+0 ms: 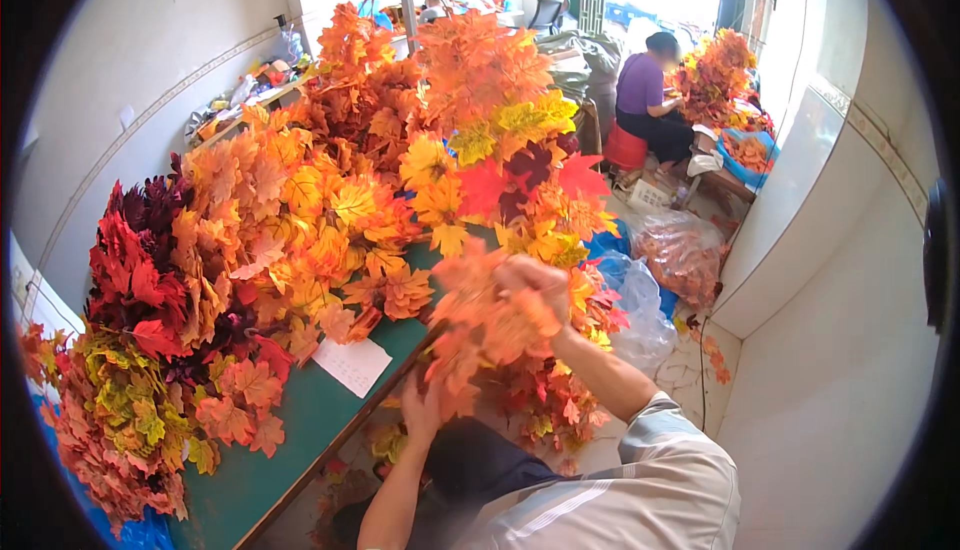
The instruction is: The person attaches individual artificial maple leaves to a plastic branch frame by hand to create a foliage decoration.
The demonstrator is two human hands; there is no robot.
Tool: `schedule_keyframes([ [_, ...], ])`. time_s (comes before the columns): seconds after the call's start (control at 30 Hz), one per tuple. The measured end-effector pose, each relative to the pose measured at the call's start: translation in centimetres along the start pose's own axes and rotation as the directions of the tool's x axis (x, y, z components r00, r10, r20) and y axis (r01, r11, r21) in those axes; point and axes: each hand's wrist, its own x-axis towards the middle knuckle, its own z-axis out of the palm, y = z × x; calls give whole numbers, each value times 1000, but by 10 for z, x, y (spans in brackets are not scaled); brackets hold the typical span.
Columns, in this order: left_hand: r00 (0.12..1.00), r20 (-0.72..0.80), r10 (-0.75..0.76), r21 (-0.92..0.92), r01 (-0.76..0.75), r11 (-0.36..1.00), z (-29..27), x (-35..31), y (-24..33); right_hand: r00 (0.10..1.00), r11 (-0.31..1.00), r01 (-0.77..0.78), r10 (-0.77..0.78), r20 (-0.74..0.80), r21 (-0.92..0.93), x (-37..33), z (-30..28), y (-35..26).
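A spray of orange artificial maple leaves [465, 325], smeared by motion, is between my hands in front of my lap. My left hand [422, 405] closes on its lower end, the fingers partly behind leaves. Higher and to the right, my right hand [538, 285] is bent closed at the spray's upper part; its fingertips are hidden among the leaves. Just beyond it, a tall garland of yellow, red and orange leaves [540, 185] hangs down past the table's edge. A white paper card [352, 362] lies on the green table [290, 475], left of my hands.
Piled bunches of orange leaves [300, 195] and red leaves [140, 275] cover much of the table. Clear plastic bags [640, 310] stand on the floor at right. Farther back, a person in purple [640, 85] sits on a red stool [625, 148] beside a blue basin [748, 155].
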Motion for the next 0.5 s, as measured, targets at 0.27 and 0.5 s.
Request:
schedule_keyframes([
  [0.27, 995, 99, -11, -193, 30, 981, 3, -8, -5, 951, 957, 141, -202, -235, -252, 142, -60, -37],
  [0.5, 990, 134, -40, 215, 11, 977, -18, -25, 14, 960, 974, 228, -224, -169, 3, 254, -22, -20],
])
